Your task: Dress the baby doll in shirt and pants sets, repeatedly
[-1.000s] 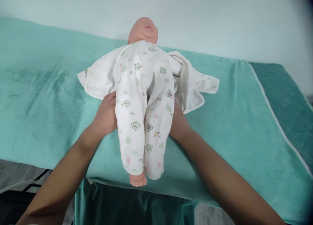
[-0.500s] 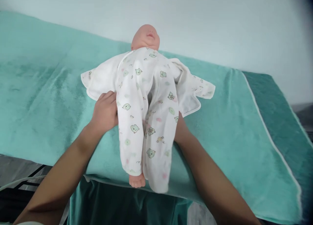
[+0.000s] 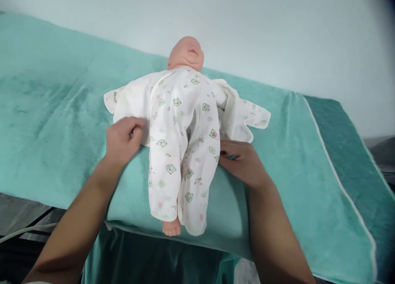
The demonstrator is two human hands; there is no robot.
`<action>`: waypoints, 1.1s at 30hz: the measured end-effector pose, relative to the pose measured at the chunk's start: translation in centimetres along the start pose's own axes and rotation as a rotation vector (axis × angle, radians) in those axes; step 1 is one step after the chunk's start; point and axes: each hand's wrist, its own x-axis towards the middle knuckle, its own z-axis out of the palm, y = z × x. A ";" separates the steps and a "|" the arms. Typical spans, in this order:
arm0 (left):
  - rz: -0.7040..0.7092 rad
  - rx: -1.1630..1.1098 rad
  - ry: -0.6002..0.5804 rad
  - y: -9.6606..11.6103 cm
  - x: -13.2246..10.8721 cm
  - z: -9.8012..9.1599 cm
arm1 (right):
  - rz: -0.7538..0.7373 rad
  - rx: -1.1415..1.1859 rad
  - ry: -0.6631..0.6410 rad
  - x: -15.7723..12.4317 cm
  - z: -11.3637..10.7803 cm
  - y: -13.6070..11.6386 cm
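Observation:
A baby doll [image 3: 187, 57] lies on its back on a teal towel [image 3: 55, 111], head toward the wall. It wears a white romper [image 3: 179, 140] printed with small green animals, and one bare foot [image 3: 171, 228] pokes out of the left leg near the front edge. My left hand [image 3: 121, 140] rests beside the doll's hip with curled fingers pinching the loose white cloth there. My right hand [image 3: 242, 160] lies on the towel at the doll's other side, fingers together, touching the romper's edge. Loose flaps of the garment spread out on both sides.
The towel covers a table that runs along a pale wall [image 3: 277, 29]. A darker teal cloth [image 3: 348, 128] shows at the right end and hangs below the front edge [image 3: 154, 259]. Dark floor and a pale cable [image 3: 27, 230] show at lower left.
Both hands have come out from under the doll's hips. The doll has settled lower on the towel. My right hand, hidden before, now shows beside the romper.

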 end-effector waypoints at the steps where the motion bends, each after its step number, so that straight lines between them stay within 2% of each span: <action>1: -0.062 0.024 0.087 -0.7 0.3 0.0 | 0.058 -0.024 0.116 0.0 -0.4 0.6; 3: -0.161 0.090 0.231 -2.4 1.0 -0.1 | 0.188 -0.134 0.398 0.1 -0.9 2.2; 5: -0.241 0.152 0.282 -3.9 1.7 -0.3 | 0.359 -0.294 0.553 0.3 -1.3 4.0; 6: -0.284 0.179 0.276 -4.4 2.0 -0.3 | 0.455 -0.369 0.562 0.4 -1.5 4.7; 8: -0.374 0.223 0.232 -4.8 2.4 -0.3 | 0.632 -0.449 0.497 0.7 -1.9 5.8; 11: -0.470 0.268 0.138 -4.1 2.7 -0.2 | 0.745 -0.371 0.390 1.2 -2.3 5.9; 12: -0.479 0.272 0.106 -3.8 2.8 -0.1 | 0.740 -0.294 0.389 1.5 -2.3 5.6; 14: -0.468 0.268 0.066 -3.3 2.8 -0.1 | 0.671 -0.053 0.478 2.3 -2.2 4.5; 17: -0.416 0.204 0.023 -3.2 2.9 -0.1 | 0.403 0.334 0.666 3.8 -2.0 1.4; 18: -0.398 0.164 0.008 -3.3 2.8 0.0 | 0.292 0.393 0.659 4.2 -2.0 -0.1; 19: -0.383 0.115 -0.001 -3.4 2.8 0.0 | 0.191 0.401 0.584 4.6 -2.2 -1.6; 20: -0.374 0.057 -0.002 -3.6 2.8 0.0 | 0.116 0.385 0.435 4.8 -2.5 -3.1; 23: -0.368 -0.122 0.027 -3.8 2.6 0.2 | 0.047 0.372 -0.294 5.1 -3.7 -6.6; 24: -0.363 -0.165 0.024 -3.8 2.6 0.2 | 0.054 0.397 -0.431 5.1 -4.1 -7.2; 25: -0.356 -0.201 0.008 -3.6 2.6 0.1 | 0.066 0.432 -0.458 5.2 -4.3 -7.4; 26: -0.347 -0.231 -0.017 -3.5 2.6 0.0 | 0.076 0.467 -0.383 5.4 -4.4 -7.3; 28: -0.330 -0.296 -0.076 -3.0 2.7 -0.2 | 0.098 0.491 -0.079 6.3 -4.1 -6.6; 30: -0.328 -0.382 -0.111 -2.7 2.8 -0.4 | 0.124 0.413 0.187 7.8 -3.2 -5.8; 31: -0.339 -0.436 -0.122 -2.6 2.9 -0.5 | 0.135 0.349 0.264 8.7 -2.7 -5.5; 33: -0.378 -0.590 -0.128 -2.6 3.0 -0.4 | 0.133 0.199 0.321 10.8 -1.4 -5.2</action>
